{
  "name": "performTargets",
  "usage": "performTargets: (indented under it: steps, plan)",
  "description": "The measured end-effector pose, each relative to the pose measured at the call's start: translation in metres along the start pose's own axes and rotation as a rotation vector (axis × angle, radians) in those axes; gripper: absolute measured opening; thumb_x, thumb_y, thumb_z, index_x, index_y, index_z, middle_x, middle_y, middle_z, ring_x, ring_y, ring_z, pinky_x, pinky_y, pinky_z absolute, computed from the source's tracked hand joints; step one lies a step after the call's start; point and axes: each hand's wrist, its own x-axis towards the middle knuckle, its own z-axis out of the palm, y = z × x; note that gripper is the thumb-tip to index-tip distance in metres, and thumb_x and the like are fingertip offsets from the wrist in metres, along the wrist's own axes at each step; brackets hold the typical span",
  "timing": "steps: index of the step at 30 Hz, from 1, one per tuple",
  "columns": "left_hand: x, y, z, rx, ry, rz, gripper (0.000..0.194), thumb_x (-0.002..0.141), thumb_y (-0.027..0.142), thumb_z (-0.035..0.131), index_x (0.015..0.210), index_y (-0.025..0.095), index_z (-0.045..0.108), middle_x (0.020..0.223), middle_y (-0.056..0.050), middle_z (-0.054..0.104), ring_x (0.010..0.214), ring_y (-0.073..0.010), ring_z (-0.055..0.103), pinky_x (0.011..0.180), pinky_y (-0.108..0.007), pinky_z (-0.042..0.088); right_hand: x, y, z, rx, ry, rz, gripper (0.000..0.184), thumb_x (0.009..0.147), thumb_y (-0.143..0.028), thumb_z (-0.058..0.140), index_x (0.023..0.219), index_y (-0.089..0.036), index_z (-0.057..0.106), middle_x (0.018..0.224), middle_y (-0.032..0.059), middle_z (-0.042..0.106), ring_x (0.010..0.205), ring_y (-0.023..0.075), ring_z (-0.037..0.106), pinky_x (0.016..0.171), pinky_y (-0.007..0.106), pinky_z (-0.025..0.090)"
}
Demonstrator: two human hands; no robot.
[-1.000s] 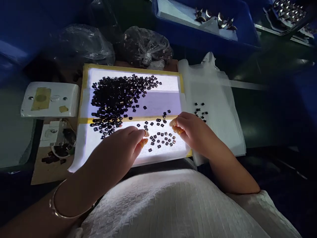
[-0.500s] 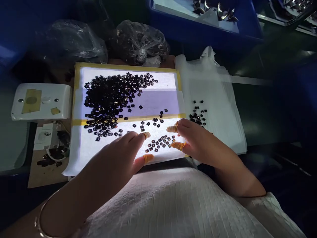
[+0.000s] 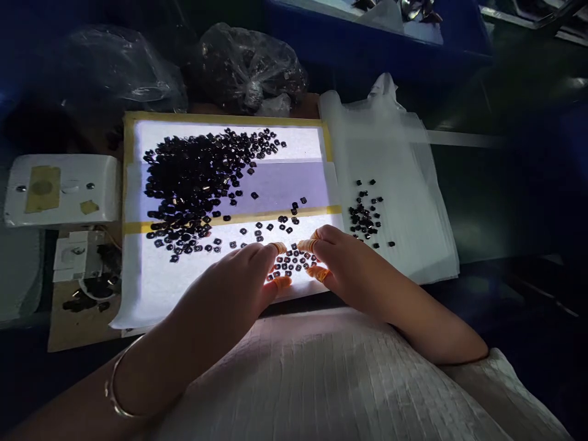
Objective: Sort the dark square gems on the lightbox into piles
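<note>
The person wears an off-white garment [image 3: 321, 380] of crinkled, finely ribbed cloth, with a short, loose sleeve [image 3: 509, 386] on the right side. Wrinkled yellow-orange finger cots [image 3: 320, 275] cover fingertips on both the left hand [image 3: 239, 278] and the right hand [image 3: 346, 260]. A slim, shiny bangle [image 3: 109, 387] circles the left arm [image 3: 147, 367].

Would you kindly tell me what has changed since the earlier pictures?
The left hand has moved right and the right hand towards the body, both opening out on either side of the small cluster of black pieces. Whether any piece was released is unclear. The large pile and tied plastic bag stayed put.
</note>
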Motion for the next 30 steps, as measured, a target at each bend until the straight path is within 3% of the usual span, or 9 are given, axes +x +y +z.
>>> performTargets:
  steps: [8, 15, 21, 25, 30]
  plan:
    - [-0.009, 0.0, -0.008, -0.017, 0.006, -0.016, 0.037, 0.106, 0.042, 0.044, 0.131, 0.016, 0.052, 0.095, -0.01, 0.068, 0.077, -0.0256, 0.068, 0.063, -0.04, 0.058, -0.014, 0.011, -0.001, 0.087, 0.078, -0.021, 0.037, 0.097, -0.014, 0.064, 0.133, -0.02, 0.06, 0.115, 0.009, 0.061, 0.095, 0.0211, 0.064, 0.08, 0.038, 0.058]
    - [-0.034, -0.01, -0.01, -0.069, -0.084, -0.201, 0.03, 0.103, 0.038, 0.055, 0.129, 0.027, 0.047, 0.111, -0.006, 0.066, 0.097, -0.0293, 0.068, 0.076, -0.044, 0.059, -0.03, 0.028, 0.002, 0.151, 0.129, -0.011, 0.042, 0.099, -0.013, 0.06, 0.14, -0.019, 0.054, 0.108, 0.0065, 0.06, 0.085, 0.0177, 0.061, 0.079, 0.038, 0.059]
    - [-0.03, -0.012, -0.011, -0.108, -0.05, -0.166, 0.012, 0.103, 0.039, 0.054, 0.106, 0.027, 0.054, 0.094, -0.001, 0.065, 0.08, -0.0242, 0.067, 0.065, -0.038, 0.054, -0.028, 0.029, 0.004, 0.183, 0.135, -0.013, 0.038, 0.1, -0.014, 0.059, 0.137, -0.02, 0.055, 0.111, 0.007, 0.06, 0.086, 0.0177, 0.062, 0.079, 0.038, 0.059]
    - [-0.02, -0.011, -0.012, -0.058, -0.037, -0.083, 0.019, 0.105, 0.037, 0.047, 0.093, 0.023, 0.055, 0.081, -0.001, 0.061, 0.067, -0.0216, 0.062, 0.055, -0.035, 0.047, -0.028, 0.031, 0.004, 0.177, 0.156, -0.031, 0.036, 0.1, -0.014, 0.059, 0.136, -0.019, 0.056, 0.111, 0.008, 0.061, 0.088, 0.0183, 0.062, 0.079, 0.039, 0.058]
    - [-0.014, -0.008, -0.009, -0.053, -0.044, -0.073, 0.023, 0.105, 0.035, 0.047, 0.09, 0.021, 0.056, 0.08, -0.003, 0.063, 0.068, -0.0217, 0.062, 0.057, -0.034, 0.047, -0.027, 0.031, 0.005, 0.197, 0.16, -0.03, 0.035, 0.1, -0.014, 0.059, 0.135, -0.017, 0.057, 0.109, 0.0079, 0.061, 0.084, 0.0173, 0.06, 0.074, 0.037, 0.058]
